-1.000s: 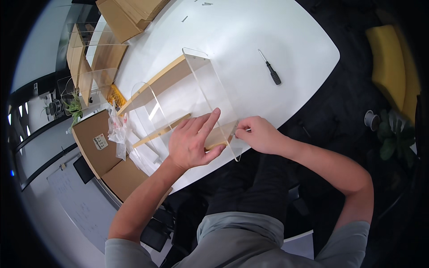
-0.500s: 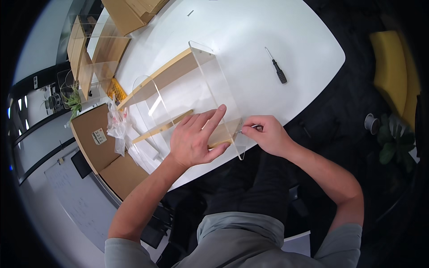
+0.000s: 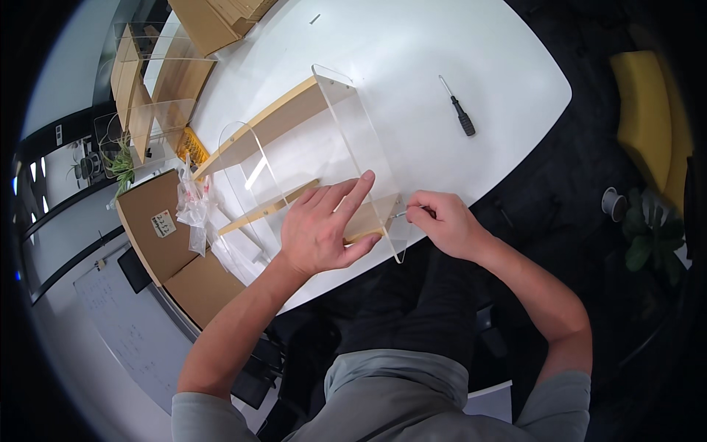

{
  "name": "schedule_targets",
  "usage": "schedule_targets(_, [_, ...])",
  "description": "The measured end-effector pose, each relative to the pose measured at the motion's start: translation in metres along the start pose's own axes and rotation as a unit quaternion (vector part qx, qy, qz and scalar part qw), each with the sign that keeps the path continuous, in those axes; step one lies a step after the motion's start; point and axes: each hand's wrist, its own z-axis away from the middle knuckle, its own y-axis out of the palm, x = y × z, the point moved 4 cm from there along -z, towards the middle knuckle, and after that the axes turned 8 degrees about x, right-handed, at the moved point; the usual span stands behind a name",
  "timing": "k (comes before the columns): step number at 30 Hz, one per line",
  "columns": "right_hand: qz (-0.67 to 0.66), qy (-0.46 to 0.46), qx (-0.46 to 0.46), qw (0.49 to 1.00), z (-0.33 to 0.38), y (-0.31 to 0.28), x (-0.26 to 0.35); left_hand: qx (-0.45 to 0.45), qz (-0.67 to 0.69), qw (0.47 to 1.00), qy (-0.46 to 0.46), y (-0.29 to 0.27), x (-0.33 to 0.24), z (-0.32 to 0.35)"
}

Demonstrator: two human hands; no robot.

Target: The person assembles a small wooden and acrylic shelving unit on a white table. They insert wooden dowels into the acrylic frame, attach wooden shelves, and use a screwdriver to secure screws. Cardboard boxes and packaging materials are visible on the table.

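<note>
Well, from the head view, what writing there is sits left of the rack (image 3: 294, 112): a white label (image 3: 163, 224) with dark characters on an open cardboard box (image 3: 202, 291), and, further out, a whiteboard (image 3: 129, 331) whose handwriting is too faint to read. The rack itself lies on the white table (image 3: 515, 66) directly in front of the person, under the hands, and I count two clear panels (image 3: 361, 144) and three wooden pieces (image 3: 269, 211) in it. One screwdriver (image 3: 463, 119) with a black handle lies right of the rack, and one small screw (image 3: 314, 19) lies beyond it. One bundle of clear plastic bags (image 3: 193, 214) rests beside the rack's left end.

Both forearms come up from below. The left hand (image 3: 317, 230) is spread, back upward, over the near part of the rack, its index finger stretched away from the person and its thumb well apart along the near wooden edge; I cannot tell how hard it presses. The right hand (image 3: 445, 223) is curled just outside the rack's right end, thumb and forefinger pinching a thin metal piece (image 3: 398, 214) that points left at the end panel's near corner. Its kind is hard to make out, and I cannot tell whether its tip touches.
</note>
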Motion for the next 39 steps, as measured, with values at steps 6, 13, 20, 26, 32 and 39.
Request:
schedule_targets(6, [0.048,0.003,-0.024,0.999,0.002,-0.002,0.014,0.004,0.004,1.000,-0.002,0.000,0.000,0.001])
schedule_targets(13, [-0.014,0.014,-0.068,0.997,0.002,-0.008,-0.010,0.016,0.014,1.000,-0.002,0.001,-0.001,0.001])
schedule_targets(20, [0.268,-0.217,-0.044,0.938,0.004,-0.007,0.019,0.001,0.002,1.000,0.004,-0.001,0.000,-0.001])
schedule_targets(26, [0.310,-0.303,-0.072,0.898,0.001,-0.007,0.022,0.020,0.008,1.000,0.005,0.002,0.000,0.000])
schedule_targets(32, [0.335,-0.309,-0.063,0.888,0.001,-0.006,0.020,0.011,-0.002,1.000,-0.001,0.000,0.000,-0.001])
schedule_targets(39, [0.457,-0.398,-0.054,0.794,-0.003,-0.010,0.027,0.015,0.000,1.000,-0.001,-0.001,0.000,-0.001])
